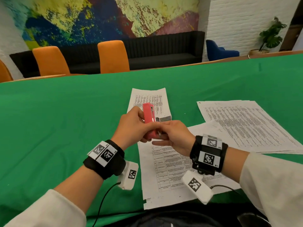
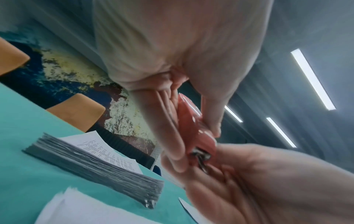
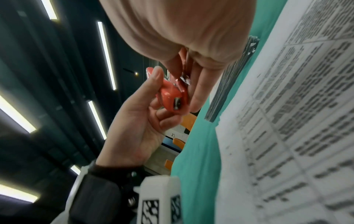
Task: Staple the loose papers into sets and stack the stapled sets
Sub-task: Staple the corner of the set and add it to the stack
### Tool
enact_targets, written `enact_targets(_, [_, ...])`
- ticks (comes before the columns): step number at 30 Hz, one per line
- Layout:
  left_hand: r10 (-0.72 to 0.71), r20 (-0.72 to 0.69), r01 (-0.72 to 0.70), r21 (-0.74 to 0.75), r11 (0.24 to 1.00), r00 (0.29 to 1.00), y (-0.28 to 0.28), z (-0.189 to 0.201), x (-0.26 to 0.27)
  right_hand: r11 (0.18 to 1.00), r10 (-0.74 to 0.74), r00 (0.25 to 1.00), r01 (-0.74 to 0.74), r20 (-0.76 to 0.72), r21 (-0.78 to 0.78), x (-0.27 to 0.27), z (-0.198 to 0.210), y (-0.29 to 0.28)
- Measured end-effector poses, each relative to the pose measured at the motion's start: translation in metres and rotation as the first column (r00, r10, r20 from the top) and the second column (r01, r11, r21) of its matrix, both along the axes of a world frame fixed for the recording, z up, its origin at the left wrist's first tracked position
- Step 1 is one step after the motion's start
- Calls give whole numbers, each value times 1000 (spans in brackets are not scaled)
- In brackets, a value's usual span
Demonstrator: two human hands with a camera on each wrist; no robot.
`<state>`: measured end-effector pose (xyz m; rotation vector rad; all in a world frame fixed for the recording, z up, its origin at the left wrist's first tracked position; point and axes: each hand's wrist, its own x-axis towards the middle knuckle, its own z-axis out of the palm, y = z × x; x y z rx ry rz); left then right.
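A pink stapler (image 1: 148, 117) is held in the air over the papers, its tip pointing away from me. My left hand (image 1: 131, 126) grips its body from the left, with fingers wrapped along it (image 2: 170, 136). My right hand (image 1: 172, 134) pinches the metal part (image 3: 184, 78) at the stapler's near end (image 2: 201, 157). A thick stack of printed papers (image 1: 148, 99) lies behind the hands. One printed sheet (image 1: 167, 174) lies below them, near the table's front edge. A fanned pile of printed sheets (image 1: 246, 125) lies to the right.
A green cloth covers the table (image 1: 57, 128). Orange chairs (image 1: 113, 56) stand along the far edge, with a black bench behind them. Cables run from the wrist cameras to the front edge (image 1: 105, 199).
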<state>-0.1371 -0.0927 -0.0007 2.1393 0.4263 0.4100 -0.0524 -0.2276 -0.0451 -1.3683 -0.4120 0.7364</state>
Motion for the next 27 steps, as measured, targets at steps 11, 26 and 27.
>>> enact_targets(11, [54, -473, 24, 157, 987, 879, 73, -4, -17, 990, 68, 993, -55, 99, -130, 6, 6, -99])
enact_targets(26, [-102, -566, 459, 536, 708, 818, 29, -43, -5, 847, -97, 995, 65, -33, -528, -9, -32, -371])
enact_targets(27, [-115, -657, 536, 488, 688, 745, 20, -48, -6, 824, -81, 995, 31, -63, -566, -10, -46, -379])
